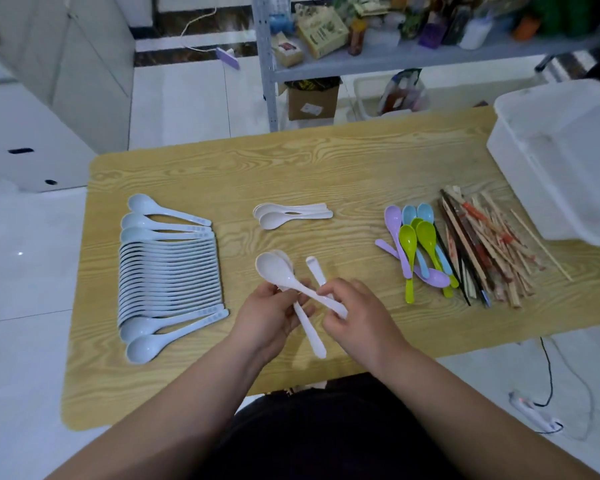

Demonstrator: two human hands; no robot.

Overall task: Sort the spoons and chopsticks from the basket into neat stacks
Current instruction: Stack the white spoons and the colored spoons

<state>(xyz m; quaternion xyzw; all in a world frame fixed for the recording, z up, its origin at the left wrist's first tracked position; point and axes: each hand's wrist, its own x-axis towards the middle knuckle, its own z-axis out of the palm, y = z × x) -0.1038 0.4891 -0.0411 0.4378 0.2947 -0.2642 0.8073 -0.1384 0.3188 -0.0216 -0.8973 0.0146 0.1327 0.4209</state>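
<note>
Over the front middle of the wooden table point(326, 168), my left hand point(269, 317) grips a few white spoons point(274, 268) with their bowls pointing away from me. My right hand point(357, 317) pinches the handle of the top white spoon. A long row of pale blue spoons point(167, 268) lies overlapped on the left. A small stack of white spoons point(288, 213) lies at mid-table. Coloured spoons point(413, 244), purple, blue and green, lie loose on the right beside a pile of chopsticks point(482, 247).
A white plastic basket point(561, 161) stands at the table's far right corner. Behind the table is a metal shelf point(395, 53) with boxes and bottles. A power strip point(534, 414) with a cable lies on the floor at right.
</note>
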